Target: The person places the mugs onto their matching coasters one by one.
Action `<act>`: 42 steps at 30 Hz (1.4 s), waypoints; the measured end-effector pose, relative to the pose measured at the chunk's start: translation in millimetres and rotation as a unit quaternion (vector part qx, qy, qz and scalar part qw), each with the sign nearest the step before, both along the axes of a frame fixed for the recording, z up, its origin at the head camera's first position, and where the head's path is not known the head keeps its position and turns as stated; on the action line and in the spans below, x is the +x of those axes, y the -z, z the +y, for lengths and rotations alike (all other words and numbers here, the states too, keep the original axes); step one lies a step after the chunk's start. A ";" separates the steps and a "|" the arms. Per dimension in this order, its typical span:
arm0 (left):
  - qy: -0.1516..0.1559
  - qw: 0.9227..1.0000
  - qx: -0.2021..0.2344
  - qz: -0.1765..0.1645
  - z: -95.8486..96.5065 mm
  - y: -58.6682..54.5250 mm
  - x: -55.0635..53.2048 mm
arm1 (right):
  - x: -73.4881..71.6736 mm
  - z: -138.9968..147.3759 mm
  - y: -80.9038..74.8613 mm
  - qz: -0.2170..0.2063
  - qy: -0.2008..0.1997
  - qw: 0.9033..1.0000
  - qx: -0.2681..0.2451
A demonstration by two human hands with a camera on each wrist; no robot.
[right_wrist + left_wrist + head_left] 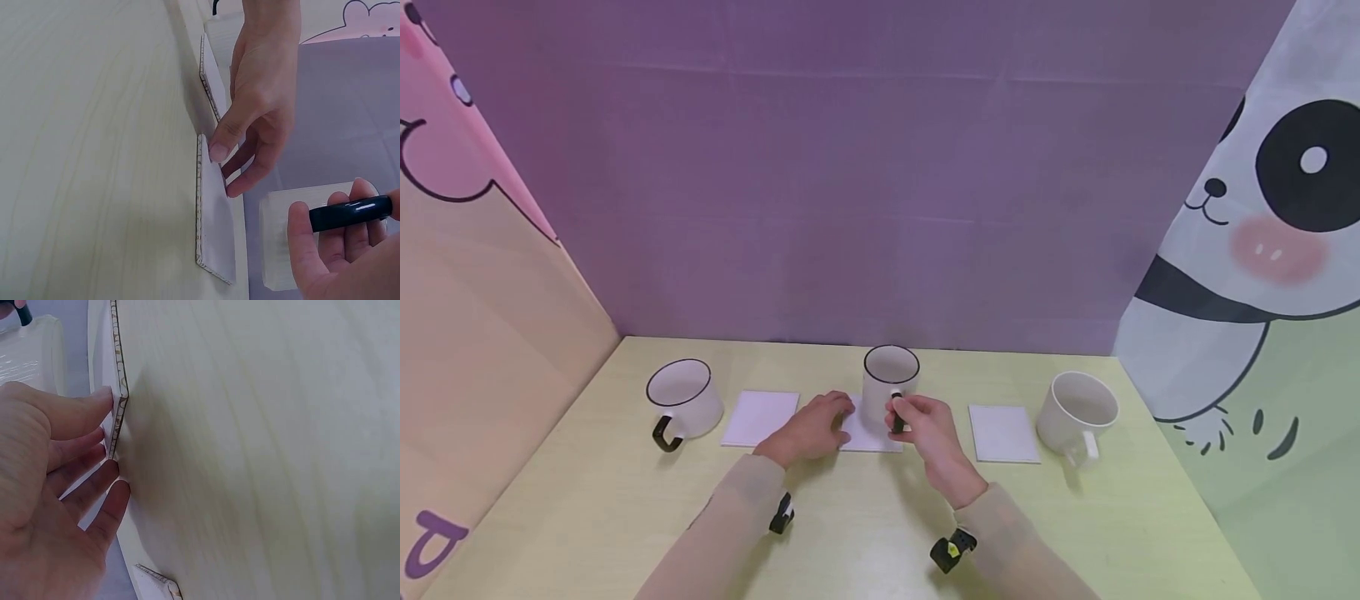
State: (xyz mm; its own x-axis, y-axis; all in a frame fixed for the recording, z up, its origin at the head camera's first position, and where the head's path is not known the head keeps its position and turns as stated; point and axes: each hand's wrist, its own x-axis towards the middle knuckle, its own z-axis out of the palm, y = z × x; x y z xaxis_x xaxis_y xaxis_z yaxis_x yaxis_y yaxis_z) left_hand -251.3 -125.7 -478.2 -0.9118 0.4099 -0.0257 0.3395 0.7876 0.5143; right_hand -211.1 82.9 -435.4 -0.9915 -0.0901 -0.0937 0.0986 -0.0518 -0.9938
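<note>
Mug (878, 397), white with a dark rim and black handle, hangs over the middle card (871, 442), toward that card's right side; both wrist views show backdrop between its base and the card. The right hand (931, 432) pinches the handle, fingers curled behind it. The left hand (812, 427) is at the middle card's left edge, thumb and fingertips spread and loosely bent, touching the card and carrying nothing.

The step in hand appears to be setting this mug on the steadied card. The next move would call for centring the base over the middle card and easing it down level, the left fingers clear of it.

Left of the middle card lie the left card (762, 418) and, farther out, the left mug (694, 410); right of it, the right card (1004, 434), then the right mug (1057, 427).
</note>
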 end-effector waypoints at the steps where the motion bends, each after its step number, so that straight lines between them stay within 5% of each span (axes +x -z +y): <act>1: 0.001 1.000 0.001 0.003 -0.3 -0.1 0.1 | 0.2 -0.2 0.1 0.000 0.000 1.000 0.000; 42: 0.005 1.000 0.026 0.015 -3.5 2.8 0.2 | -5.8 -12.6 23.2 -0.020 -0.001 1.000 0.004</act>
State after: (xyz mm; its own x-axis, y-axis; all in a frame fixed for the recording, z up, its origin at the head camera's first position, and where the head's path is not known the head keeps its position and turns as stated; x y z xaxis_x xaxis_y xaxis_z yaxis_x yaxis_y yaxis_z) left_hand -251.1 -129.2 -481.0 -0.9078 0.4188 0.0232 0.3630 0.7568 0.5436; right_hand -216.9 70.3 -458.6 -0.9869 -0.0906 -0.1337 0.1381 -0.0441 -0.9894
